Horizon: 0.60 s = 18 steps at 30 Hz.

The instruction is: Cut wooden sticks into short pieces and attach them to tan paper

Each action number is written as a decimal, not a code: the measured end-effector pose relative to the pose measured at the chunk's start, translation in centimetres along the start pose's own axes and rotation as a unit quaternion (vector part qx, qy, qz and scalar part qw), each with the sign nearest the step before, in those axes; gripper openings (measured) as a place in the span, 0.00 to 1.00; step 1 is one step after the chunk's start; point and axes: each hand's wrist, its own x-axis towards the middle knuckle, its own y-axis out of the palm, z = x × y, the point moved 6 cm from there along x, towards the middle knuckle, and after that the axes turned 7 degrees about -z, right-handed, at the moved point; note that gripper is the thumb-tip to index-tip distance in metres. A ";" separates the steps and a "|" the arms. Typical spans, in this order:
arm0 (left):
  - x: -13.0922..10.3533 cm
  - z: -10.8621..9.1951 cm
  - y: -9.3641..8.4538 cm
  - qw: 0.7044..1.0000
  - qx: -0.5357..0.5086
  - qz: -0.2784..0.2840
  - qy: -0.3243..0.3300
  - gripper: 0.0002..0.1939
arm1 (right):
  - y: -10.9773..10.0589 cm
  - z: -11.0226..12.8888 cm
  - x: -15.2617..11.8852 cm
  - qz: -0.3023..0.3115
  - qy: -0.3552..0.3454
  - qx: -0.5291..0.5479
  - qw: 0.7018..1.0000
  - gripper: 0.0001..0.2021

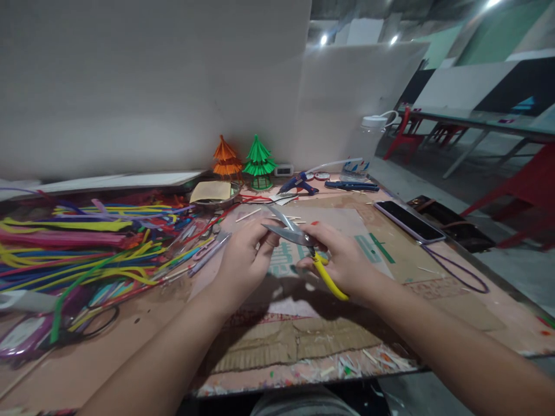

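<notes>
Yellow-handled, with grey metal blades, the scissors (308,240) sit in my right hand (342,247) in the head view, gripped near the pivot. They are between my two hands, over the brown cardboard (269,345). Their long axis runs aslant: handles low, right and toward me, tips away and leftward, so they point across to my left hand (246,249). My right is the nearer, being on them; my left is just beside the lower tip, touching or not I can't say. The blades stand apart. My left fingers curl inward; I can't tell whether they pinch anything.
</notes>
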 end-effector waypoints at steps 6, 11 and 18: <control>-0.1 0.5 0.2 0.999 -0.002 0.011 -0.036 0.09 | 0.0 -0.2 0.0 0.004 0.009 0.000 1.000 0.28; -0.2 0.4 0.2 0.999 0.003 0.012 -0.037 0.09 | 0.0 -0.3 0.0 0.008 0.013 0.004 1.000 0.29; 0.2 0.3 0.1 0.998 0.040 0.023 -0.043 0.14 | -0.1 -0.5 -0.3 -0.002 0.028 -0.014 1.000 0.25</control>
